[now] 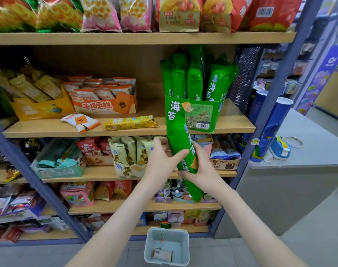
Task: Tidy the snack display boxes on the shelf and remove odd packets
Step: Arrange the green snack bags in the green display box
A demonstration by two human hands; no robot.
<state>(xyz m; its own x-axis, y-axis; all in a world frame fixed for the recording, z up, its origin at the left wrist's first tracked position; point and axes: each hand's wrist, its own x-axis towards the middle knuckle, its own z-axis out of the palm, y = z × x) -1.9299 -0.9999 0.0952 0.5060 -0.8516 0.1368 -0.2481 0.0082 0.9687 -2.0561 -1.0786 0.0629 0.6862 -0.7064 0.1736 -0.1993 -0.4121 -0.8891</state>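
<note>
Left hand (162, 158): I see its thumb laid across the front of the long green packet (180, 143), with the fingers spread at the packet's left edge. It is holding the packet.
Right hand (201, 166): the fingers are curled round the lower part of the same packet from the right, in a firm grip.
Packet's position: it is tilted between my two sets of fingers. Its top rises above them and overlaps the front of the green display box (200, 105), and its tail hangs below the right fingers.
Green display box: it stands above both hands on the shelf board (237, 126), holding upright green packets (195, 81).
Loose items: up and left of the left fingers, an orange-and-white packet (80, 121) and a yellow packet (130, 123) lie flat on that board, in front of the orange display box (104, 106).
Basket (167, 234): it sits on the floor well below the fingers, between my forearms, with a small packet (162, 255) inside.
</note>
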